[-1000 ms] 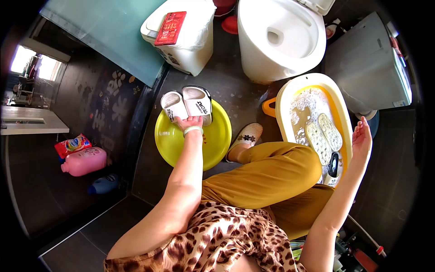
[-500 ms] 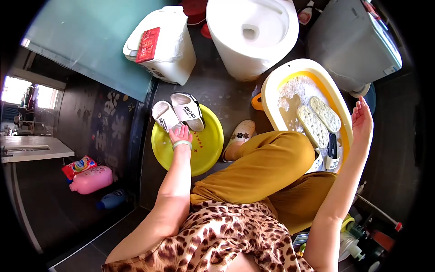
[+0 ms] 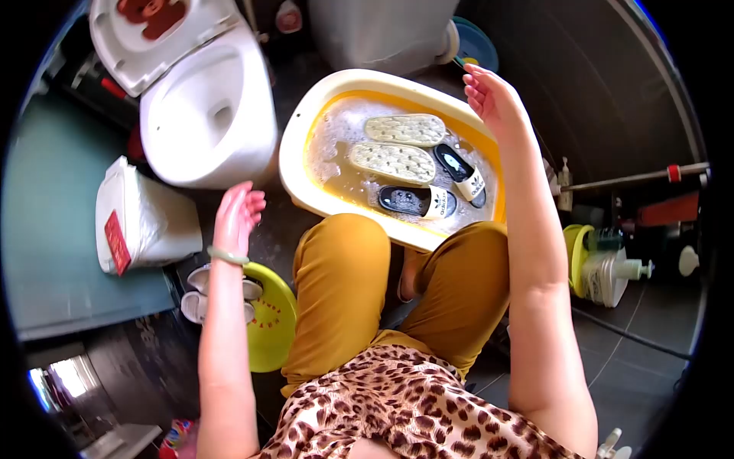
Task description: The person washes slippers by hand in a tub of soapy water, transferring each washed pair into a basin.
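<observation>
My left hand (image 3: 238,216), with a pale green bangle at its wrist, is raised empty near the toilet, its fingers loosely apart. Below it, a pair of white slide slippers (image 3: 197,307) lies in a yellow-green basin (image 3: 275,325), partly covered by my forearm. Over the far right rim of a cream and yellow tub (image 3: 294,157) hovers my right hand (image 3: 493,96), open, fingers slightly curled, holding nothing. Soapy water fills the tub. Two pale slippers (image 3: 394,162) lie there sole up, beside two black slippers (image 3: 405,200) with white straps.
A white toilet (image 3: 172,126) with raised lid stands left of the tub. Below it is a lidded white bin (image 3: 153,222). A metal bar (image 3: 627,180) and several bottles (image 3: 608,269) are at the right. A blue basin (image 3: 478,50) sits behind the tub.
The view has swung right toward the tub. My left hand has come away from the white slippers, leaving them in the basin. My right hand stays raised by the tub's edge.
</observation>
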The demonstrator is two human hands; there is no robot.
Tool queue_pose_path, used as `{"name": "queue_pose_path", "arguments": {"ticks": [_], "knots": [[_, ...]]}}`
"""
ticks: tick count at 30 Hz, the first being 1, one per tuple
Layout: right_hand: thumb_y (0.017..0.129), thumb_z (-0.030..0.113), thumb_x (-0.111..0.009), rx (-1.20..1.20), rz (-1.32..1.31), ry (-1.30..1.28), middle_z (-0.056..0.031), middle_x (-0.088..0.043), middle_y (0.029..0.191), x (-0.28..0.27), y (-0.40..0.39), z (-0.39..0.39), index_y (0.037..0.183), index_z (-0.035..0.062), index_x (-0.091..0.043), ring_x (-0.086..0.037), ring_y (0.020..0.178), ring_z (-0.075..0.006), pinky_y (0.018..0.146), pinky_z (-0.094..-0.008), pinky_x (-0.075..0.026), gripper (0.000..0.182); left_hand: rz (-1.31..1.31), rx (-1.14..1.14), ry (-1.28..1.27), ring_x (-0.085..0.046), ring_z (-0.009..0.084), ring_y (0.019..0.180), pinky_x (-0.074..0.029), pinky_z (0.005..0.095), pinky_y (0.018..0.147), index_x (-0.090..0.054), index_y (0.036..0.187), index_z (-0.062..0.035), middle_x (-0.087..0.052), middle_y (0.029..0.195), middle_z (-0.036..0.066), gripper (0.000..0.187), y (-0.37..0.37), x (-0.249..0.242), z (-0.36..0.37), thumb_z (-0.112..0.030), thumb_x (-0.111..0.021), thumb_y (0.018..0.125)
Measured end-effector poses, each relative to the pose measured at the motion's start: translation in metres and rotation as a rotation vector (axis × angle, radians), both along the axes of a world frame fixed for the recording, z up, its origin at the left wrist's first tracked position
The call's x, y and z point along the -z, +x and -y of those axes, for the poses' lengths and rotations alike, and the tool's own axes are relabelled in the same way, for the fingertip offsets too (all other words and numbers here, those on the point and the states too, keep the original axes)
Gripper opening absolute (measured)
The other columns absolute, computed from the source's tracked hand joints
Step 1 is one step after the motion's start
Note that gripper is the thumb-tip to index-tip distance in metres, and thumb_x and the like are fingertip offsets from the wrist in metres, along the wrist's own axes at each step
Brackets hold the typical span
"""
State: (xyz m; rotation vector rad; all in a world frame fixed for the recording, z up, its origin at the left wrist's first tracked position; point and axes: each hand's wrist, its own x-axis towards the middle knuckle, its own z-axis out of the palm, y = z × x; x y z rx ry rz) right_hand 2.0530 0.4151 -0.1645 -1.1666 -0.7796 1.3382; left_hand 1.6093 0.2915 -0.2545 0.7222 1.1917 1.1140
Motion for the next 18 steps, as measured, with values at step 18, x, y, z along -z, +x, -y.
{"name": "queue_pose_path", "arguments": {"ticks": [18], "knots": [[0.071, 0.006, -0.054, 0.108, 1.240, -0.284, -0.0105, -0.054, 0.109, 0.229, 0.113, 0.113, 0.108, 0.0080, -0.055, -0.056, 0.096, -0.0280, 0.079, -0.0362, -0.046, 0.037, -0.728, 1.300, 0.053, -0.059, 0.0209, 0.088, -0.046, 0.0304, 0.080, -0.050, 0.118, -0.0022, -0.061, 0.100, 0.013, 0.048, 0.293, 0.127, -0.068, -0.029, -0.062, 0.080]]}}
